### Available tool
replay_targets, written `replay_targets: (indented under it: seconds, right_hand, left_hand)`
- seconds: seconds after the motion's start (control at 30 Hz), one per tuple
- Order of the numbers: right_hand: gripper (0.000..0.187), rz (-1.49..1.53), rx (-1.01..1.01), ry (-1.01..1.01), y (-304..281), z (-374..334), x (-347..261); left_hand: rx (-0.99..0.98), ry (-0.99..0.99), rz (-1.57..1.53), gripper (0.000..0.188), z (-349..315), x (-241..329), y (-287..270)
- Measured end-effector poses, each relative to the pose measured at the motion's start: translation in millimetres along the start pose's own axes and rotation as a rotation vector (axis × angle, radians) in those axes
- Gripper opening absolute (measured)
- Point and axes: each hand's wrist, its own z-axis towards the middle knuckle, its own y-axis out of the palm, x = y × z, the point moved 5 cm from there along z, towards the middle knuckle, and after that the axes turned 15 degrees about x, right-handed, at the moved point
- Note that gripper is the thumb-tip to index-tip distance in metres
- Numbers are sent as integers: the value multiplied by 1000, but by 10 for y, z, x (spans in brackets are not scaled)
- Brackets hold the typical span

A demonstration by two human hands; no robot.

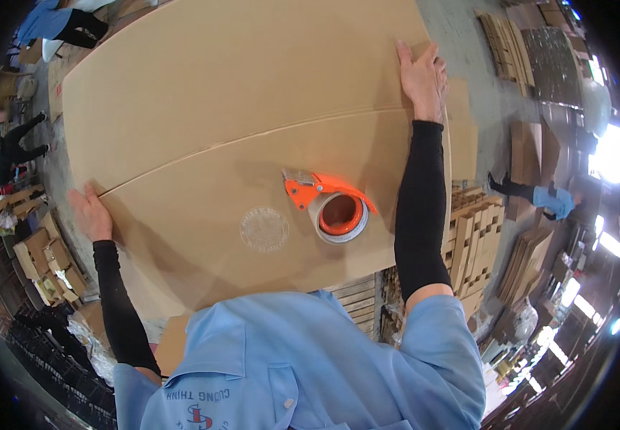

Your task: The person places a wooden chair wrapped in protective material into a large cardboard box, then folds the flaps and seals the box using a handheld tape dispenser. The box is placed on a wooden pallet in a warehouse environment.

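A large brown cardboard box [231, 79] fills the middle of the head view, with a seam running across its top and a round pale print on the near flap. At its left edge is my left hand [92, 214], thumb on top and fingers closed against the side. My right hand [423, 84] grips the far right edge, its fingers bent over the rim and partly hidden. An orange tape dispenser [301, 192] with a roll of tape [341, 237] lies on the near flap, left of my right forearm and touched by neither hand.
Slatted wooden pallets [476, 240] stand right of the box. Stacked cardboard [523, 261] lies farther right, near a walking person [550, 201]. Small cartons [45, 258] are piled at left. Two other people, one in black [15, 149], are at the upper left.
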Motion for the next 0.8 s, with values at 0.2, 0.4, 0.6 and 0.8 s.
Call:
replay_targets:
  seconds: [0.2,0.4,0.6,0.8]
  right_hand:
    - [92,-8,40,-21,-80,-24,95]
    - [78,120,194,-7,-113,-22,278]
    - [74,471,-270,115,-101,217,571]
    - [76,412,-246,46,-122,207,562]
  left_hand:
    - [-52,162,92,72,146,587,-10]
    - [-286,-138,-125,84,781,499,356]
    - [46,218,192,81,947,819,197]
    - [488,813,-534,72,472,4384,3]
